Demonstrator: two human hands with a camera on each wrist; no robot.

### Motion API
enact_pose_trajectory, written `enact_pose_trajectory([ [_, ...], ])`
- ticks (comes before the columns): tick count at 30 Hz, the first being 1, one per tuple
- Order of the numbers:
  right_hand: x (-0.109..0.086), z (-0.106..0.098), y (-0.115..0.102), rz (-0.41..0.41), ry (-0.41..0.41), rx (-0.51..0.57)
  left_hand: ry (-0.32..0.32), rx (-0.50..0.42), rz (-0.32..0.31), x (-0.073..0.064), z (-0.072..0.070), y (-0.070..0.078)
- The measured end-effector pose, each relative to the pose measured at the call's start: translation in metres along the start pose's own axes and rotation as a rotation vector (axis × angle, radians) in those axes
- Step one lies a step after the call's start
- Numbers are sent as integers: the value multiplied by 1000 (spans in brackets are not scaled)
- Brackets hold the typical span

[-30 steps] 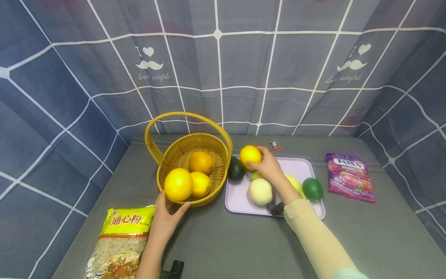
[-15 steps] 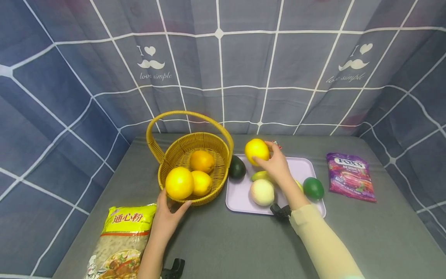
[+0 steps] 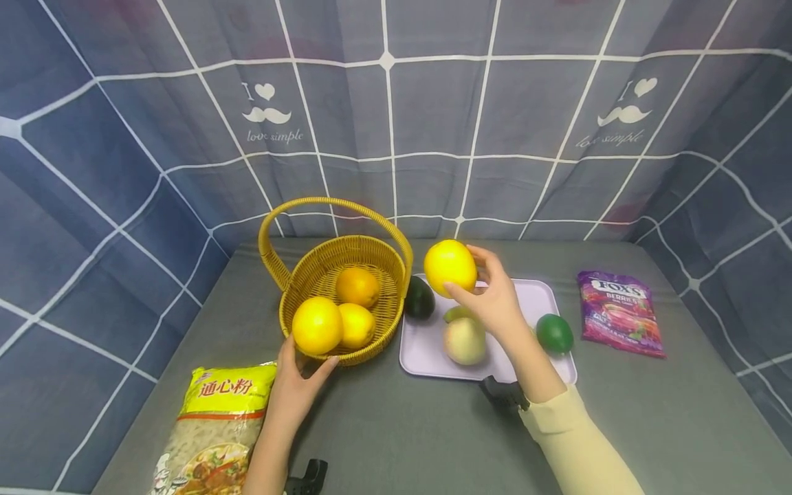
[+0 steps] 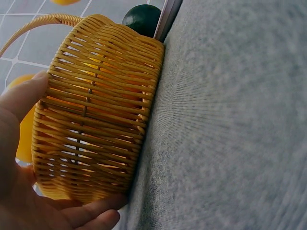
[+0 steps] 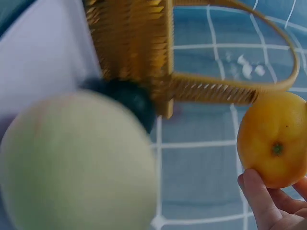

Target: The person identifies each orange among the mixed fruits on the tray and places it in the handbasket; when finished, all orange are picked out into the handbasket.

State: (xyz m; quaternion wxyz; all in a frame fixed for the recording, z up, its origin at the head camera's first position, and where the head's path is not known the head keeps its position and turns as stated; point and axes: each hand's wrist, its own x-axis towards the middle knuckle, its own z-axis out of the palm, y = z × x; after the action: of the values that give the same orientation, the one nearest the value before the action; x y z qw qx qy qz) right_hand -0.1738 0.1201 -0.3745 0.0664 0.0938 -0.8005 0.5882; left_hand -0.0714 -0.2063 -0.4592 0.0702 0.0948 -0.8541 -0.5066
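My right hand (image 3: 491, 295) pinches an orange (image 3: 450, 267) above the back left of a pale purple tray (image 3: 427, 364). In the right wrist view, thumb and fingers support the orange (image 5: 276, 139) from below. My left hand (image 3: 297, 385) holds the near side of a yellow woven basket (image 3: 383, 258); the left wrist view has the thumb at the rim of the basket (image 4: 96, 110) and the fingers along its side. In the basket lie a large round yellow fruit (image 3: 317, 326), a yellow lemon-like fruit (image 3: 357, 327) and a darker orange fruit (image 3: 357, 287).
A pale peach-like fruit (image 3: 465, 342), a dark green avocado-like fruit (image 3: 420, 299) and a green fruit (image 3: 554, 334) are on the tray. A pasta bag (image 3: 216, 426) lies left; a purple candy bag (image 3: 621, 313) lies right. The basket's handle (image 3: 334, 203) arches up.
My right hand has lifted the orange up off the tray area, first a little rightward, then back left. The left hand stays at the basket.
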Motion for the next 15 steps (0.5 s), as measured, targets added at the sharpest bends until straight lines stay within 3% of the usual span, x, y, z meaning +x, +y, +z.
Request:
enact_pose_trajectory([
  [15,-14,47,-33,-77,-151,-10,-2,4,12,0,-1,0],
])
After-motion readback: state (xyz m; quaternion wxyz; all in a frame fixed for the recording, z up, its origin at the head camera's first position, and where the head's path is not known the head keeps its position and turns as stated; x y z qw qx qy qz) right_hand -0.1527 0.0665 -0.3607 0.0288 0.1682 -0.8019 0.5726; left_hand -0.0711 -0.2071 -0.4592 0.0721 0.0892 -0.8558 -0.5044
